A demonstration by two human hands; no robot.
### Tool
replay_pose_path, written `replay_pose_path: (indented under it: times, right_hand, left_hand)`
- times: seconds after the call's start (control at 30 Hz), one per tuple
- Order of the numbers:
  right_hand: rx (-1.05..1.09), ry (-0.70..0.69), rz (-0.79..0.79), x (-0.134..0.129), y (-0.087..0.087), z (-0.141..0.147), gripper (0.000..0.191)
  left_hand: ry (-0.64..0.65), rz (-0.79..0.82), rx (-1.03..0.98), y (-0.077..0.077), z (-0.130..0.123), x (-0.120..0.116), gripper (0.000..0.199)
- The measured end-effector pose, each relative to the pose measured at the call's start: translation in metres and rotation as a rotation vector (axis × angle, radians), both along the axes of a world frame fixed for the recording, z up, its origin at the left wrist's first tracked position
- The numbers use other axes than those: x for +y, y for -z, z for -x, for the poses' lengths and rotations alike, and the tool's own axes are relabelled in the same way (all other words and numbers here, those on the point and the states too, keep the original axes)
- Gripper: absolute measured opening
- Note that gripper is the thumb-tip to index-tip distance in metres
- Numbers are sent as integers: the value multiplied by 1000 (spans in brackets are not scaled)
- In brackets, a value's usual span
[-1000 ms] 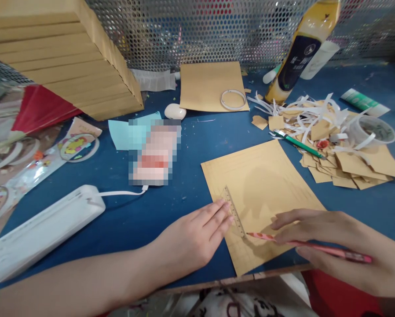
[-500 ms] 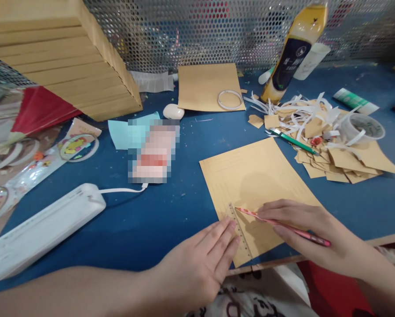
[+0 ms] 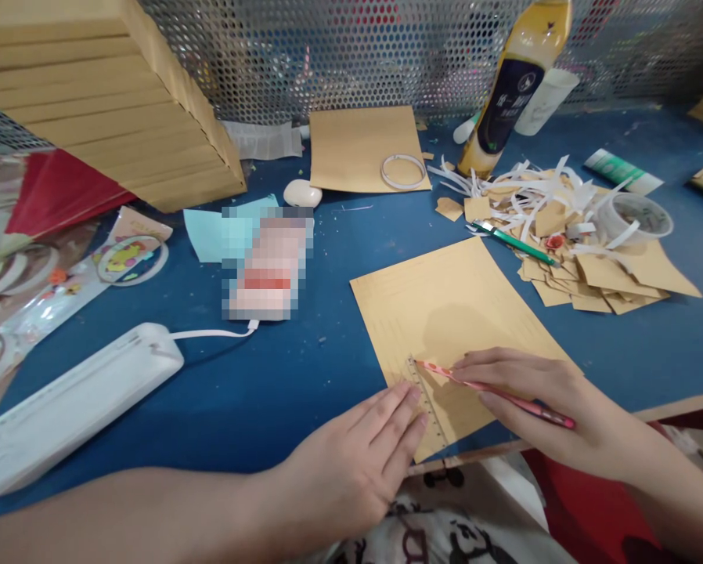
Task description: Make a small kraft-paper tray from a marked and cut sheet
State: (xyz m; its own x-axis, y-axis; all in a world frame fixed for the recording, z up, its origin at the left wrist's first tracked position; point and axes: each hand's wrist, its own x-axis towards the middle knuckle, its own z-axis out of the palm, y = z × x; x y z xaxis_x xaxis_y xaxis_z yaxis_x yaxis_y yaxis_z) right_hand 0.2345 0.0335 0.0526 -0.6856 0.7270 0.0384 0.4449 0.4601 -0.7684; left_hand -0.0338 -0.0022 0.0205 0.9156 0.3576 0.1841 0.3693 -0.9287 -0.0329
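Observation:
A sheet of brown kraft paper (image 3: pixel 463 298) lies at the front of the blue table, with faint lines on it. Across its near left part runs a clear ruler (image 3: pixel 434 413) with marked divisions. My left hand (image 3: pixel 363 454) rests flat over the ruler, its stretched fingertips pressing it onto the paper; the thumb is hidden. In my right hand (image 3: pixel 521 399) is a slim pink pen (image 3: pixel 539 409), pinched between thumb and fingers. The pen's tip meets the paper close beside the ruler's far end.
Beyond the sheet are a blurred phone (image 3: pixel 266 270) on a cable from a white power strip (image 3: pixel 81 407), a brown stack (image 3: pixel 122 102), another kraft sheet (image 3: pixel 351 149) with a tape ring (image 3: pixel 403 171), a tilted bottle (image 3: pixel 507 102), a green knife (image 3: pixel 516 243) and paper scraps (image 3: pixel 615 274).
The view has shifted slightly. The pen's tip has moved a little closer to the ruler's far end. My left hand still presses on the ruler.

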Motion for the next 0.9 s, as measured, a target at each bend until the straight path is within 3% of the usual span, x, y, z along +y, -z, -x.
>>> replay_pose_path:
  times: [0.9]
  right_hand:
    - [-20,-21,0,1,-4,0,38]
  left_hand:
    - [1,4,13,1,-1,-1,39]
